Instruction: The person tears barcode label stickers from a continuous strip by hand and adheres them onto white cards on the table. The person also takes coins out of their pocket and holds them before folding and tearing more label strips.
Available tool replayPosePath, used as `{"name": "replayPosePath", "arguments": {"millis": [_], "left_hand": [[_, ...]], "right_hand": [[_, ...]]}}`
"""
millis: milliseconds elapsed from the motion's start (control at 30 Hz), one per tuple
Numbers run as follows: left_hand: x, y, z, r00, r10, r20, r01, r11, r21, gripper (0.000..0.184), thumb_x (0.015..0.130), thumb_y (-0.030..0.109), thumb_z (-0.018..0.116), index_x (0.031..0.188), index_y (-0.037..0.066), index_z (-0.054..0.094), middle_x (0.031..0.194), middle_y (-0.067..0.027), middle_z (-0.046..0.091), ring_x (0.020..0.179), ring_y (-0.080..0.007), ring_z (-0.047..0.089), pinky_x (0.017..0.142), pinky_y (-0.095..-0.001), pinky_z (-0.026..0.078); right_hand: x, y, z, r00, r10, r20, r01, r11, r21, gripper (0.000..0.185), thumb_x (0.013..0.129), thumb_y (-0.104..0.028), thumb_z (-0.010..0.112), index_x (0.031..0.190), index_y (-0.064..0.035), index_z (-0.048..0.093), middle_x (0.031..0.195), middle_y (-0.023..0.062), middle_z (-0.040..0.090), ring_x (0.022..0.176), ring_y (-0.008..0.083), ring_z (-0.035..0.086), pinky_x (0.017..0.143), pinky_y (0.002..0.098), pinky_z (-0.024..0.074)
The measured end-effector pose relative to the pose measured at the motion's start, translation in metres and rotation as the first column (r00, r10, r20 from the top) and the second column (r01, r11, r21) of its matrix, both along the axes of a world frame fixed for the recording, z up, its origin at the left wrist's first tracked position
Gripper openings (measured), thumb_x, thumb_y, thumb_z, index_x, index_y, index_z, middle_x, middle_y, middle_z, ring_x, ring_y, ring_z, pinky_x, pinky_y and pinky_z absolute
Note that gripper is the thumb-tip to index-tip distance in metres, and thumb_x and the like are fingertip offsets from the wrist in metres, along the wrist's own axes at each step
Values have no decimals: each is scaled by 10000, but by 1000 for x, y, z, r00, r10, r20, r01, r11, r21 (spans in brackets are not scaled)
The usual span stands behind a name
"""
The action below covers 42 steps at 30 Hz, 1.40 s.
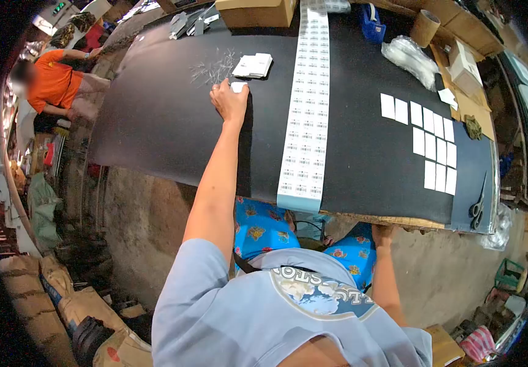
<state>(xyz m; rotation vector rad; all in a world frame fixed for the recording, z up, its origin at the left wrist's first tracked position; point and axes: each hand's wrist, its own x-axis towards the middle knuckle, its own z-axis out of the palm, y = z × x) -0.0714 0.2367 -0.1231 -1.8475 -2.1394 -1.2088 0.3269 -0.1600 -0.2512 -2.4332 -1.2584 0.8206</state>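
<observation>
The right hand (384, 232) was at the near table edge, largely hidden; I could not tell whether its fingers were spread or closed. A long white label strip (305, 116), printed with barcodes, ran away from that edge, probably so that its near end remained accessible. To its right, white rectangular cards (419, 142) lay separately in staggered rows, an arrangement that presumably kept each one individually reachable. Farther in, the left hand (230, 104) pinched a small white card (238, 87) between thumb and fingers, just short of a stack of white cards (253, 65). Thin clear plastic strands (213, 68) lay loose beside the stack, apparently grouped there for short reach.

The work surface was a matte black-covered table (362, 177). Black-handled metal scissors (477, 209) rested at its near right corner; a blue plastic tape dispenser (372, 27) and a brown cardboard box (256, 13) occupied the far side.

Brown wrapped packages (86, 312) stood on the room's lower left; beyond the table's left end was a person in an orange shirt (59, 81).
</observation>
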Motion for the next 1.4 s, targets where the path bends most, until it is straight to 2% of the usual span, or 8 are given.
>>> {"name": "replayPosePath", "arguments": {"millis": [300,400,467,600,700,967,1167,1400], "left_hand": [[4,-11,4,999,-15,32,15,1000,11,625,677,347,748,1152,-25,587,1097,-198,556,1057,-351,479,918,-447,392],[0,-5,-4,998,-26,54,25,1000,7,610,680,341,753,1145,-20,593,1085,-190,563,1056,-349,477,914,-453,390],[1,-6,-3,998,-23,60,23,1000,11,618,672,347,761,1138,-23,594,1050,-180,577,1042,-343,483,904,-455,395],[5,-14,9,988,-20,156,7,997,83,637,655,378,794,1096,-41,608,915,-150,603,933,-303,532,834,-418,435],[1,-9,3,933,10,360,-68,986,151,637,660,406,803,1061,-53,620,845,-134,593,830,-265,559,761,-374,461],[0,-11,4,860,-52,508,-64,976,208,461,852,344,660,1063,-64,616,919,-145,589,798,-223,598,724,-336,480],[-3,-11,3,900,-25,436,-76,975,211,386,922,295,564,1051,-65,617,926,-161,603,788,-233,612,708,-339,482],[-4,-13,3,913,-7,409,-79,978,194,375,933,296,535,1031,-55,627,958,-182,614,820,-263,621,731,-351,492]], "right_hand": [[17,-32,-86,887,154,436,-47,968,-246,580,898,-521,411,1371,-187,391,1401,43,409,1266,299,372,1014,486,347],[30,-36,-101,951,58,-303,122,832,541,573,885,-461,479,1374,-179,385,1421,46,388,1269,308,374,1035,492,326],[14,-29,-50,981,42,189,-8,984,-175,744,814,-451,612,1422,-146,311,1472,153,270,1367,361,204,1131,479,151],[25,-48,-123,769,-71,636,-244,886,394,707,809,-430,621,1394,-134,356,1454,135,314,1341,366,255,1116,484,194],[31,-43,-124,737,-203,-645,563,713,418,537,822,-399,581,1288,-144,506,1378,112,440,1269,348,378,1044,483,330],[13,-40,-72,822,76,565,-99,995,9,654,774,-410,643,1330,-132,437,1367,130,435,1228,365,418,1019,490,355],[20,-41,-102,951,-167,-260,262,881,393,491,793,-325,642,1209,-85,540,1320,155,482,1172,363,468,921,472,452],[-12,-17,7,924,159,348,-57,957,-284,499,908,-361,448,1331,-97,447,1381,105,442,1243,293,413,1070,389,292]]}}
